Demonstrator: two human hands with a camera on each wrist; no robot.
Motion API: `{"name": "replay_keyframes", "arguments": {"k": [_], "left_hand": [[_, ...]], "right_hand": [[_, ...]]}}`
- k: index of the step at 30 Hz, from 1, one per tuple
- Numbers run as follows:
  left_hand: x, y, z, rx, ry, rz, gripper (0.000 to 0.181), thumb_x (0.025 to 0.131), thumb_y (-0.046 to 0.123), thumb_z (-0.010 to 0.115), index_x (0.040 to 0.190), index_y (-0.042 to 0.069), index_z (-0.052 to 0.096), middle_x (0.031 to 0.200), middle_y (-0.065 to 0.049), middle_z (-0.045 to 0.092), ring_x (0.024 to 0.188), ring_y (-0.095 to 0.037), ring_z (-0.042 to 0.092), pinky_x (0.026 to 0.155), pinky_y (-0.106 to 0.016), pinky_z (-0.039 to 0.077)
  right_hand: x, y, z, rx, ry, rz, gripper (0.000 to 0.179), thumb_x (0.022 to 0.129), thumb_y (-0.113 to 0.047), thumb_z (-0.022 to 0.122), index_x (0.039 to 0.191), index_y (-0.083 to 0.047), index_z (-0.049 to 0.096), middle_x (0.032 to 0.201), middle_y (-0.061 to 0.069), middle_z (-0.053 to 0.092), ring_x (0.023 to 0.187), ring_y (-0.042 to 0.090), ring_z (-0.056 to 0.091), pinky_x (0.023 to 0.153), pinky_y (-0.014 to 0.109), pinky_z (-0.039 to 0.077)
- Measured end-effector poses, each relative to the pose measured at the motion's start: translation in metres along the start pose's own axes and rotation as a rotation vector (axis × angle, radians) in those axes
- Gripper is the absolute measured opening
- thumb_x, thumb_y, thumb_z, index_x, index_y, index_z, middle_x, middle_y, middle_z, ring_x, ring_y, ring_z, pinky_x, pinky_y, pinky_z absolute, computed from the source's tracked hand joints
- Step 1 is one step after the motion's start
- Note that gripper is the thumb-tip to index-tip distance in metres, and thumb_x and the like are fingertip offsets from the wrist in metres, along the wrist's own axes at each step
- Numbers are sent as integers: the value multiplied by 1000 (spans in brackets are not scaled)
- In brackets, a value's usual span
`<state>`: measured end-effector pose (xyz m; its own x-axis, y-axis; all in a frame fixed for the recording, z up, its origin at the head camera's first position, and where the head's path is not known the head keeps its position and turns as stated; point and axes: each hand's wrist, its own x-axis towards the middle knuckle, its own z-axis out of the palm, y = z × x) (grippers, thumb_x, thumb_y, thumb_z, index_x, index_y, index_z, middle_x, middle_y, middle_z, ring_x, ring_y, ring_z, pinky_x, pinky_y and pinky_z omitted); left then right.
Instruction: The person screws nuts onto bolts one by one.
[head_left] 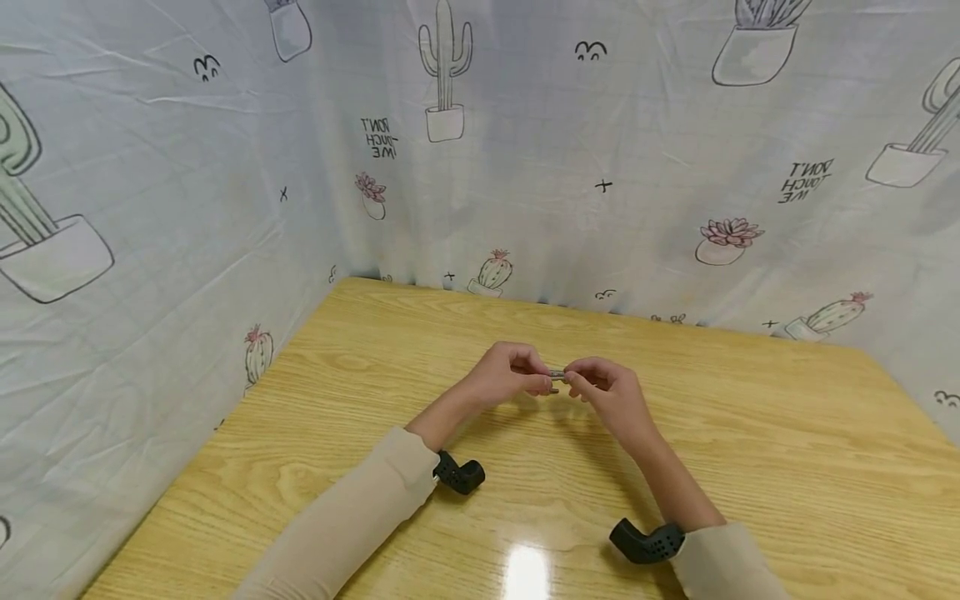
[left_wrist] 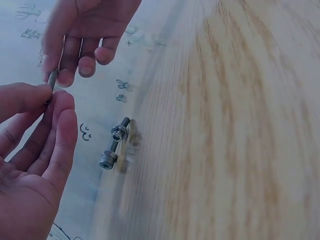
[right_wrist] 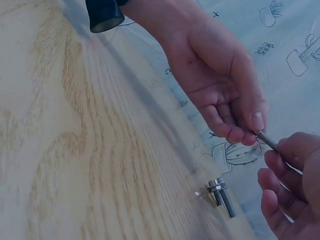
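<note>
Over the table, my left hand [head_left: 510,372] and my right hand [head_left: 613,392] meet fingertip to fingertip on one thin metal bolt [head_left: 557,375]. In the right wrist view its threaded shank [right_wrist: 268,142] spans the gap between the two pinches. Left thumb and fingertips pinch one end, and the right thumb and forefinger pinch the other; both ends are hidden under the fingers. Below the hands, two socket-head bolts [left_wrist: 108,159] lie close together on the wooden table, with nuts on their shanks.
The wood-grain table [head_left: 750,433] reaches back to a pale curtain [head_left: 525,167] printed with cacti, which also hangs along the left side. A black curved wrist mount [head_left: 459,473] sits on the left wrist, and another mount [head_left: 647,542] on the right.
</note>
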<state>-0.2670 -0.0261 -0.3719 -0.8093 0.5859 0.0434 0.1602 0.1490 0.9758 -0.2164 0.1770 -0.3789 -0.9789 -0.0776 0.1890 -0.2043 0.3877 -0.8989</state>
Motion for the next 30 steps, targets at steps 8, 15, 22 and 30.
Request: {"name": "replay_keyframes", "arguments": {"k": [8,15,22,30], "left_hand": [[0,0,1,25,37,-17,4,89,8,69,90,4,69,92,-12,73,81,-21,70,80,-39,59],[-2,-2,0,35,43,-32,6,89,9,70,91,3,69,90,-9,72,84,-27,69,77,-38,59],[-2,-2,1,60,16,-22,5,89,8,69,92,4,69,91,-10,72,88,-34,68,76,-37,58],[-3,0,3,69,2,-20,3,89,7,69,91,5,69,90,-11,72,88,-35,68,76,-37,58]], "right_hand": [[-1,3,-1,-33,42,-32,21,96,-19,62,107,-1,67,100,22,65,78,30,64,68,28,55],[-2,-3,-37,-203,114,23,27,98,-27,59,113,-5,66,107,13,65,83,15,65,73,31,56],[-16,-11,-92,-281,137,93,39,99,-37,53,120,-5,62,97,-12,62,81,-3,57,73,18,51],[-50,-4,-130,-586,65,108,33,100,-31,55,115,-3,65,110,18,65,92,21,59,66,30,48]]}}
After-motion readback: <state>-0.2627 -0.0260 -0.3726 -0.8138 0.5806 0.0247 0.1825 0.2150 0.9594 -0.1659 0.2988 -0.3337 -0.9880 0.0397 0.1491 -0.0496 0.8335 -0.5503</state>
